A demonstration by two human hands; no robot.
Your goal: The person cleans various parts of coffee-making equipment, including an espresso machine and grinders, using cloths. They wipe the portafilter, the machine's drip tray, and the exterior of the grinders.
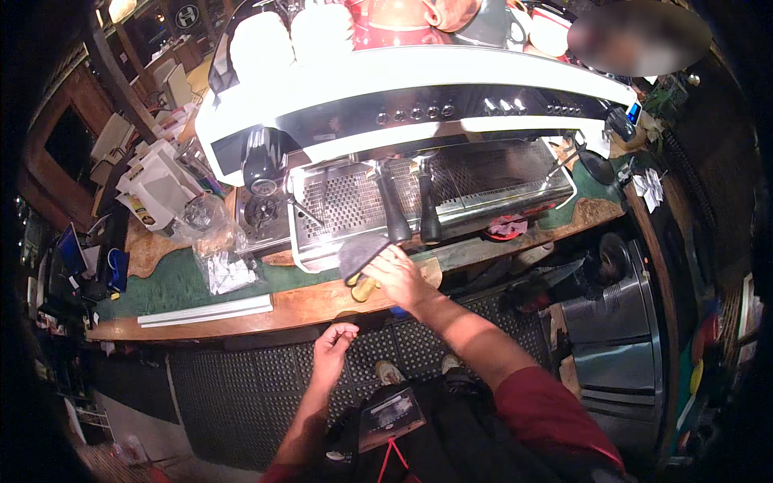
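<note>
My right hand (398, 279) is over the front edge of the wooden counter (302, 305), its fingers closed on a dark grey cloth (361, 256). A yellowish piece (364, 290) shows just under those fingers; what it is I cannot tell. My left hand (335, 345) hangs in front of the counter's edge with its fingers curled and thumb near them, and nothing shows in it. Beyond the cloth stands an espresso machine (338, 140). Two portafilters with black handles, one on the left (392, 208) and one on the right (429, 208), jut out above its metal drip tray (344, 202).
Cups (392, 21) crowd the machine's top. Left on the counter are paper bags (158, 181), a clear plastic bag (232, 268) and white strips (205, 311). A red dish (507, 228) lies near the right front. A perforated rubber mat (241, 392) covers the floor.
</note>
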